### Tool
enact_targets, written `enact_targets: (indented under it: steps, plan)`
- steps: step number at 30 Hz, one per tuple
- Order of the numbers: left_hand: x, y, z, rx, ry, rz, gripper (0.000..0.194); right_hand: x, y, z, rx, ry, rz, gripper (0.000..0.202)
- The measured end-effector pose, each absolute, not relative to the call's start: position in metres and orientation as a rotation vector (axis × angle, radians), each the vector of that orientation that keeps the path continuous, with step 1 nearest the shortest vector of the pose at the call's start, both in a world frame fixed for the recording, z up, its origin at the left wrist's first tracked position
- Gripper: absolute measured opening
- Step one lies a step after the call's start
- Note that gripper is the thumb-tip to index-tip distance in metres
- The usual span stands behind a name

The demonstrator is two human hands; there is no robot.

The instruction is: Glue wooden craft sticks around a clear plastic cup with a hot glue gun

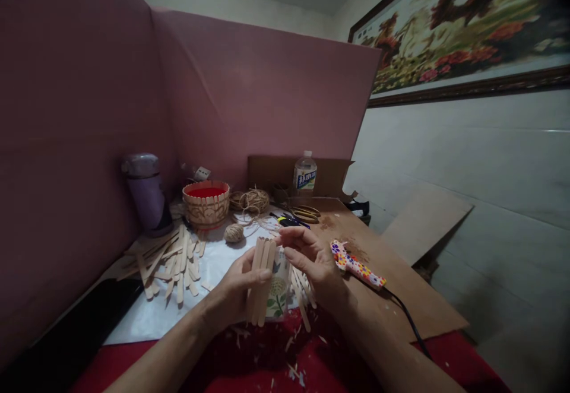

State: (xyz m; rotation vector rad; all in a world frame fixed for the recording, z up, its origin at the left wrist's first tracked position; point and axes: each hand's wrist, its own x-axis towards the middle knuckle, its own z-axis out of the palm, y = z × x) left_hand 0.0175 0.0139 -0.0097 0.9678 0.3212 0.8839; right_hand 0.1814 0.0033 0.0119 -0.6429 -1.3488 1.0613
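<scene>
My left hand is closed around a cup printed with a flower and leaves. Several wooden craft sticks stand side by side along the cup's left side, and my left thumb presses across them. My right hand is at the cup's upper right, with fingers curved and the thumb apart from them. Nothing shows between its fingers; whether the thumb touches the cup I cannot tell. More loose sticks lie just behind the cup, partly hidden by my right hand.
A stick pile lies left, near a stick-covered basket with a red inside and a purple bottle. A twine ball, pliers, scissors and a clear bottle stand behind. A patterned glue gun rests on cardboard, its cord trailing right.
</scene>
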Motion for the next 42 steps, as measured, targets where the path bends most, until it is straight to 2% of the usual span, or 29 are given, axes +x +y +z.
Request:
enact_targets:
  steps: [6, 17, 21, 29, 34, 42]
  plan:
    - [0.014, 0.010, 0.001, 0.907, 0.293, 0.864, 0.058, 0.182, -0.004, 0.018, -0.631, -1.444, 1.014, 0.025]
    - [0.013, 0.014, 0.001, 0.974, 0.299, 0.971, 0.046, 0.179, -0.012, 0.011, -0.781, -1.680, 0.550, 0.038]
    - [0.012, 0.014, 0.003, 1.098, 0.418, 1.118, 0.050, 0.175, -0.022, 0.014, -0.783, -1.778, 0.293, 0.047]
    - [0.009, 0.009, 0.007, 1.156, 0.398, 1.130, 0.053, 0.173, -0.031, 0.019, -0.701, -1.921, -0.246, 0.064]
    - [0.009, 0.008, 0.009, 1.173, 0.379, 1.147, 0.054, 0.176, -0.028, 0.015, -0.613, -1.963, -0.329, 0.075]
    - [0.007, 0.008, 0.006, 1.209, 0.365, 1.166, 0.054, 0.177, -0.027, 0.011, -0.609, -1.999, -0.377, 0.079]
